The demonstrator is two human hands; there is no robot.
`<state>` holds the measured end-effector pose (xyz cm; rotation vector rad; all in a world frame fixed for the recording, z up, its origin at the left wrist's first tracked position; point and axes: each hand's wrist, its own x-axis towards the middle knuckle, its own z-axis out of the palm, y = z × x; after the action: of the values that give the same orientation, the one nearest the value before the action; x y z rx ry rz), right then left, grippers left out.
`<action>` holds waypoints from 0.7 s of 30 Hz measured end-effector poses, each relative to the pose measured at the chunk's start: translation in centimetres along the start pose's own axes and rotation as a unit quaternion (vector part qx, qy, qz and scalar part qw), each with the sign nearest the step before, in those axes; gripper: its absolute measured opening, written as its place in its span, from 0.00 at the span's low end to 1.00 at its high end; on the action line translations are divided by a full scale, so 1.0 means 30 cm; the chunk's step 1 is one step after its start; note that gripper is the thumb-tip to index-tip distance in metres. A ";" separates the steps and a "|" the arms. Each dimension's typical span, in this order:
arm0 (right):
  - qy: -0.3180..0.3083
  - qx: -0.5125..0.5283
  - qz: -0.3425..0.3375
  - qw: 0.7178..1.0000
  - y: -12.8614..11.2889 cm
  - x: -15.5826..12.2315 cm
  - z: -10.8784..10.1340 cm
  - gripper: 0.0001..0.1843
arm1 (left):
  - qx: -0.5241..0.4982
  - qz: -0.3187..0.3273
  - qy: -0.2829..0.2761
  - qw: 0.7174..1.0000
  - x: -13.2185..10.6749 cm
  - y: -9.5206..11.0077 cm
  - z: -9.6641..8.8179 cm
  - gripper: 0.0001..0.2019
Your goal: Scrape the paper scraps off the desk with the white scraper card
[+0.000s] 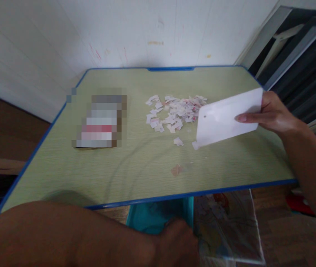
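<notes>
My right hand (271, 115) pinches a flat white plastic scraper (224, 116) with a small hole near its far end, thumb on top. The scraper is tilted, its left edge beside a loose heap of small white paper scraps (184, 108) on the table. A few scraps (178, 141) lie apart from the heap, and one touches the scraper's lower corner. Below the table's front edge, my left hand (180, 239) is curled at the near rim of a teal tray (160, 211); its fingertips are hidden.
The pale green table (135, 174) has a blue edge. A blurred-out box-like object (100, 122) lies at its left. A brownish scrap (176, 170) rests near the front. Beneath, a clear plastic bag (230, 226) sits beside the tray. Dark framed panels (299, 48) lean at the right.
</notes>
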<state>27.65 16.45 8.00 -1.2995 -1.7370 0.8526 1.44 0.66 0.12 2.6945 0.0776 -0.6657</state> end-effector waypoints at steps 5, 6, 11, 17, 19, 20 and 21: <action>0.011 0.007 -0.016 1.000 -0.004 -0.011 -0.004 0.09 | 0.023 -0.034 -0.035 0.999 -0.018 0.011 -0.037 0.07; 0.008 0.009 -0.011 1.000 -0.003 -0.012 -0.006 0.09 | 0.022 -0.032 -0.035 0.999 -0.022 0.012 -0.040 0.08; -0.010 0.041 0.016 0.999 0.004 -0.014 -0.020 0.10 | 0.029 -0.032 -0.021 0.999 -0.018 0.008 -0.031 0.09; 0.038 0.088 -0.004 0.995 0.001 -0.012 -0.014 0.09 | 0.006 0.005 0.013 1.000 -0.015 -0.001 -0.027 0.09; 0.020 0.070 0.003 0.997 0.002 -0.010 -0.013 0.09 | 0.028 -0.013 0.046 0.998 -0.032 0.004 -0.033 0.09; 0.005 0.058 0.009 0.998 0.003 -0.008 -0.015 0.09 | 0.043 -0.026 0.052 0.997 -0.040 0.006 -0.034 0.08; -0.016 0.048 0.017 0.999 0.003 -0.007 -0.018 0.09 | 0.050 -0.031 0.049 0.997 -0.045 0.008 -0.032 0.08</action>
<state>28.21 16.29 8.15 -1.2604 -1.6828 0.9697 0.71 0.83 1.62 2.8314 0.1567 -0.5690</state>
